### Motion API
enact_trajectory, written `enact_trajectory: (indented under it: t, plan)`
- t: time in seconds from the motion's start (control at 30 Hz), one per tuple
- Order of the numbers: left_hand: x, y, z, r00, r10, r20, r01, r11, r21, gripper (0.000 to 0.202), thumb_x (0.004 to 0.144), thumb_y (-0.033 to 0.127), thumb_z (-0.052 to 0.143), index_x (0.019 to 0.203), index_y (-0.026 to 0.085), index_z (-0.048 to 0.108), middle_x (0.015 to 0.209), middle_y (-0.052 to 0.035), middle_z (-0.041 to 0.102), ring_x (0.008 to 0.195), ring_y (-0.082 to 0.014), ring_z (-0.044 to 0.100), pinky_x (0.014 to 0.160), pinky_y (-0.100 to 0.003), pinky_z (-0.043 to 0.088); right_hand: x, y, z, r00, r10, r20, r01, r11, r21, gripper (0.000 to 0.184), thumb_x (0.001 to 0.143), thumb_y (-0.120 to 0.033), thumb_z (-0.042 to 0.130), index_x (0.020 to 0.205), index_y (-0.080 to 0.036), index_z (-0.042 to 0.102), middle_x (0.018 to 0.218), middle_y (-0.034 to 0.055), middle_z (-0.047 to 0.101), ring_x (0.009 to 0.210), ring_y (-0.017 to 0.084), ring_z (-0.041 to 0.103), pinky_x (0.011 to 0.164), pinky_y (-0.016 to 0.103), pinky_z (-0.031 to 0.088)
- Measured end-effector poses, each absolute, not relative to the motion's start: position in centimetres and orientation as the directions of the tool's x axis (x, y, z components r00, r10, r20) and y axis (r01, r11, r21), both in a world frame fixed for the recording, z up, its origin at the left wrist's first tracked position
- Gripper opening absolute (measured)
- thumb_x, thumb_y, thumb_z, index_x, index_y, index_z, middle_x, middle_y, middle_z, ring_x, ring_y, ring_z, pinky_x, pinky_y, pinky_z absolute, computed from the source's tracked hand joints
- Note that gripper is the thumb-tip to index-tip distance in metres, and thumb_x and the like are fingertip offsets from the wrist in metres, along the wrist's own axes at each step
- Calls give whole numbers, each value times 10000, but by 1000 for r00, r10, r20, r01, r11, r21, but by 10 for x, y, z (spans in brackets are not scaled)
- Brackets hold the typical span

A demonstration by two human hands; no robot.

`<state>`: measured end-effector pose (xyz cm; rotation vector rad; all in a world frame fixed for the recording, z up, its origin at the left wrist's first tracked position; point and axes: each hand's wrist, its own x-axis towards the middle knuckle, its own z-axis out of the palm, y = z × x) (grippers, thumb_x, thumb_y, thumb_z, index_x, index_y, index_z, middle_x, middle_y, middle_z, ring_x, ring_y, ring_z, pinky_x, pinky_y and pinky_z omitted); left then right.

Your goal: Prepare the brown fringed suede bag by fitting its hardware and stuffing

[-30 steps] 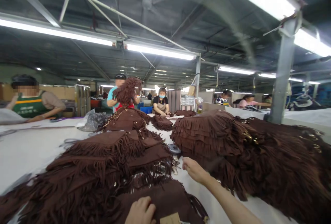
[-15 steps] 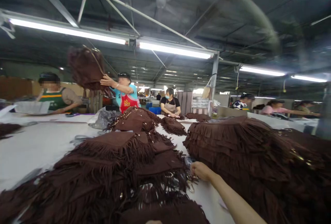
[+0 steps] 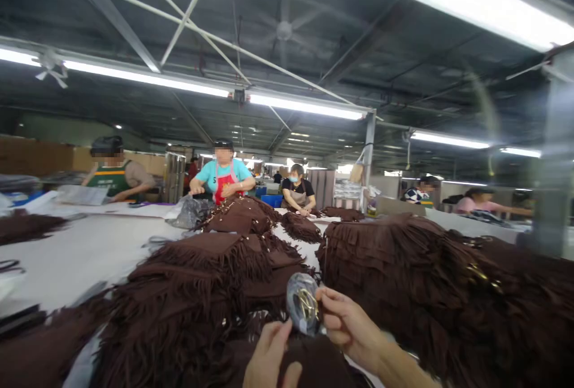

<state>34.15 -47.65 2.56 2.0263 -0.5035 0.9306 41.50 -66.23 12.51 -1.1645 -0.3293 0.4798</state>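
Note:
My right hand (image 3: 354, 328) pinches a round coil (image 3: 296, 295), which looks like a strap wound up in clear plastic with gold-coloured metal fittings in its middle. It is held up above the brown fringed pieces, tilted toward me. My left hand (image 3: 269, 355) is at the coil's lower left, thumb and fingers apart; a fingertip comes up to the coil's edge, and whether it touches I cannot tell. Under both hands lies a dark brown fringed piece, like a suede bag (image 3: 314, 358). Ahead of it is a heap of fringed brown bags (image 3: 197, 274).
A tall stack of fringed brown bags (image 3: 385, 268) stands on the right. The white table (image 3: 112, 244) stretches away on the left, with a crumpled grey plastic bag (image 3: 191, 213) farther back. Co-workers, one in a red apron (image 3: 226, 185), work across the table.
My right hand has come back toward me from between the heaps, now with the coil. My left hand has risen into view. The co-worker's raised brown bundle is no longer in the air.

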Motion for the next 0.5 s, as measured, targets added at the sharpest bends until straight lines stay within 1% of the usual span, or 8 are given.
enact_trajectory:
  t: [0.1, 0.13, 0.2, 0.27, 0.37, 0.43, 0.47, 0.5]
  plan:
    - [327, -470, 52, 588, 54, 807, -601, -638, 481, 527, 884, 306, 521, 1396, 183, 500, 1370, -160, 525, 1247, -294, 512, 1042, -428, 439, 393, -624, 111, 792, 610, -28, -332, 392, -858, 505, 528, -411, 958, 810, -188, 603, 518, -133, 351, 373, 6, 225, 347, 124, 79]
    - [323, -466, 58, 585, 76, 807, -572, -667, 477, 510, 879, 304, 527, 1375, 183, 527, 1374, -164, 523, 1262, -310, 493, 1053, -465, 423, 387, -613, 106, 773, 633, -32, -371, 410, -833, 499, 525, -394, 962, 817, -187, 614, 514, -135, 350, 369, 4, 221, 342, 120, 83]
    - [315, -457, 65, 590, 111, 800, -521, -705, 481, 431, 880, 274, 512, 1295, 196, 602, 1343, -160, 548, 1236, -313, 505, 1034, -496, 432, 380, -594, 98, 747, 664, -33, -427, 441, -790, 501, 506, -382, 972, 817, -185, 632, 504, -139, 344, 367, 2, 214, 336, 113, 95]
    - [308, -449, 68, 587, 114, 801, -504, -723, 473, 365, 882, 232, 486, 1202, 211, 661, 1289, -149, 584, 1192, -302, 529, 1003, -494, 450, 376, -579, 91, 738, 674, -32, -455, 462, -761, 525, 461, -397, 986, 793, -184, 640, 493, -144, 338, 367, -2, 199, 333, 109, 101]
    - [304, -443, 68, 595, 100, 798, -517, -713, 474, 320, 884, 194, 459, 1109, 206, 686, 1184, -136, 638, 1121, -281, 566, 974, -471, 461, 372, -563, 80, 743, 668, -41, -460, 465, -757, 583, 394, -434, 997, 787, -187, 646, 501, -144, 368, 372, -8, 186, 334, 103, 100]
    - [307, -441, 68, 622, 162, 766, -516, -650, 557, 279, 897, 215, 437, 1024, 190, 685, 1090, -126, 668, 1052, -266, 595, 942, -443, 475, 370, -559, 72, 744, 666, -51, -459, 453, -764, 580, 419, -457, 987, 807, -193, 646, 518, -122, 432, 379, 0, 244, 343, 103, 112]
    - [309, -440, 68, 650, 224, 726, -499, -594, 631, 271, 907, 236, 420, 977, 184, 676, 1028, -118, 680, 993, -255, 613, 904, -420, 490, 370, -559, 68, 741, 669, -62, -451, 427, -784, 553, 468, -480, 967, 816, -197, 643, 523, -103, 472, 379, 12, 273, 344, 112, 116]
    - [312, -439, 69, 685, 292, 668, -472, -520, 712, 272, 917, 261, 403, 933, 179, 662, 961, -107, 686, 924, -241, 626, 855, -392, 504, 371, -561, 65, 747, 661, -72, -407, 369, -836, 512, 535, -522, 927, 811, -199, 640, 518, -85, 500, 373, 28, 286, 340, 128, 115]
